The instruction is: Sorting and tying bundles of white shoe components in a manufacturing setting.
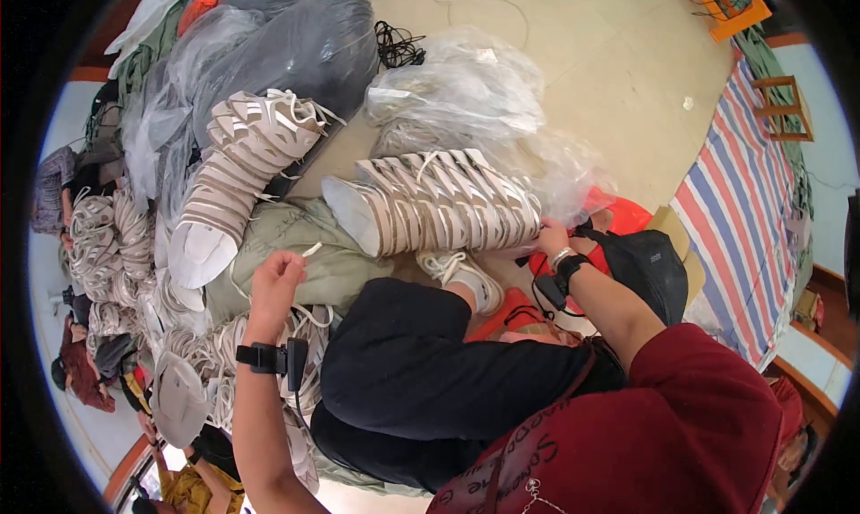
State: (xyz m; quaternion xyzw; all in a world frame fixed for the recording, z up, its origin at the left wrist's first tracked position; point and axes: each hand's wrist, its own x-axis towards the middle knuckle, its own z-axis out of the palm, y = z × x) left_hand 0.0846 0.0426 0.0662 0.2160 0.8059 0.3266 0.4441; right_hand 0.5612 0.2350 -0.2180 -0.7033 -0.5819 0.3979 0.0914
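Note:
A row of nested beige and white shoe uppers (439, 205) lies across in front of my legs, white laces trailing over its top. My right hand (554, 238) is closed at the right end of this row, its fingers on the last upper. My left hand (278, 279) is raised over a green sack (313, 236), fingers pinched together. A white shoelace end (312, 249) sticks out beside those fingertips. Further left, a second curved stack of shoe uppers (219, 187) leans on the sack and wrapped bundles.
Clear plastic bags (457, 84) and a dark wrapped bundle (305, 66) lie beyond the stacks. More laced uppers (219, 353) pile up at left. A black bag (640, 267) sits by my right forearm, near a striped sheet (735, 200). Other people are at the far left.

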